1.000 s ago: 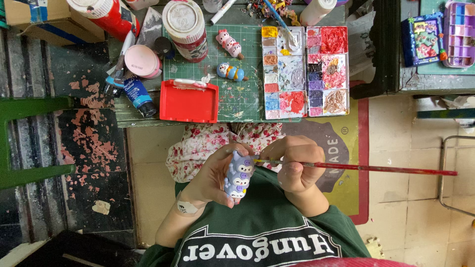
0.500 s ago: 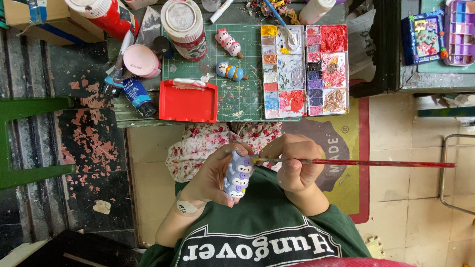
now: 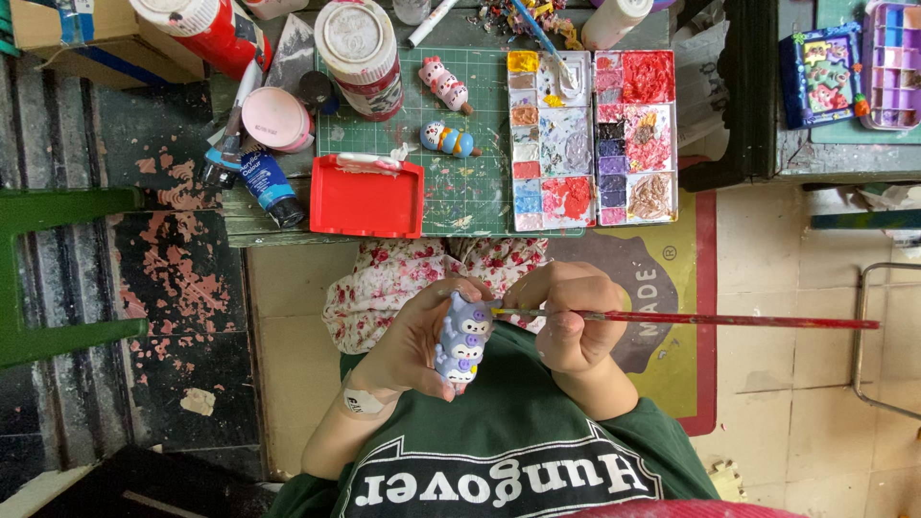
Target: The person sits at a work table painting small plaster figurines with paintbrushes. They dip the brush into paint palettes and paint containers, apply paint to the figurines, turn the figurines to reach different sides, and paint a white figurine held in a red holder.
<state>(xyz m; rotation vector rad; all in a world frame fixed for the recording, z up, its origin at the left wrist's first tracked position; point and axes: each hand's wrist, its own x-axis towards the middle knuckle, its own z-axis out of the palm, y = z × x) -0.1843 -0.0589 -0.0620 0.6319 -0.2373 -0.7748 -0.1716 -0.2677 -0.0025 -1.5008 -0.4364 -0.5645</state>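
Note:
My left hand (image 3: 414,338) grips a small lavender figurine (image 3: 462,341) with purple dots, held upright over my lap. In my right hand (image 3: 573,317) is a long red-handled paintbrush (image 3: 710,319), its tip touching the top of the figurine and its handle pointing right. On the green cutting mat (image 3: 441,144) above lie two more painted figurines, one pink (image 3: 446,84) and one blue and orange (image 3: 449,140), beside a paint palette (image 3: 592,134) with many wells of colour.
A red tray (image 3: 366,197) sits at the mat's front edge. Paint jars (image 3: 360,48), a pink tub (image 3: 274,117) and a blue paint tube (image 3: 267,182) crowd the left. A green chair (image 3: 48,278) stands left; a metal frame (image 3: 887,336) stands right.
The brush tip has shifted slightly along the figurine's top; both hands otherwise stay in the same place.

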